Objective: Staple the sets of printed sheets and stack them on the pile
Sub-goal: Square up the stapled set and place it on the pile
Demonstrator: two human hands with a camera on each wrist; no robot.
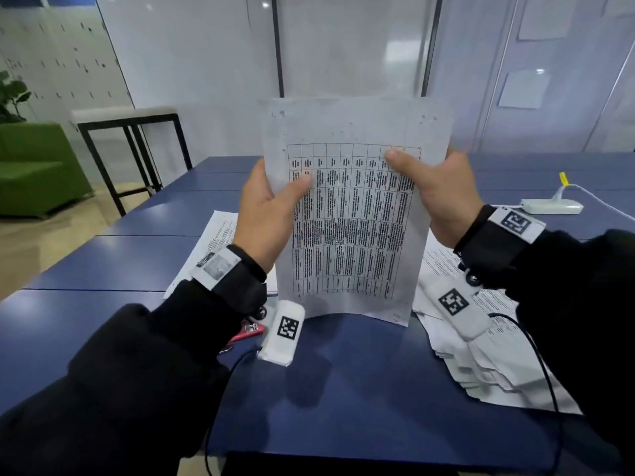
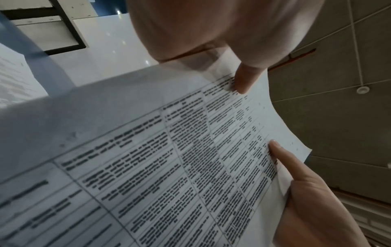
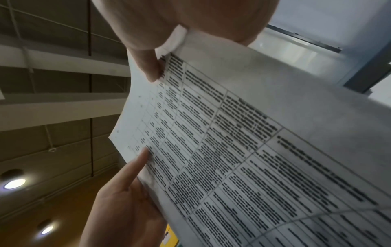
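STEP: squaring a set, judged | GRIP: left hand [image 1: 266, 214] and right hand [image 1: 441, 197] each pinched a side edge of the printed set [image 1: 350, 231], upright, bottom edge on surface [image 1: 343, 389] | DONE: pile [image 1: 220, 235] at 9 o'clock | LEFT: stapling, stacking; loose sheets [image 1: 481, 355] at 4 o'clock

Head cam sits above and behind the sheet [image 1: 347, 214], angled forward and down over the blue table [image 1: 343, 389]; whole sheet fits in frame. Left wrist cam is close under the sheet's left edge, tilted up at its printed face [image 2: 190, 167] and the ceiling [image 2: 338, 117]. Right wrist cam mirrors that from the sheet's right edge [image 3: 232, 150], equally close. All three share the sheet's printed table.
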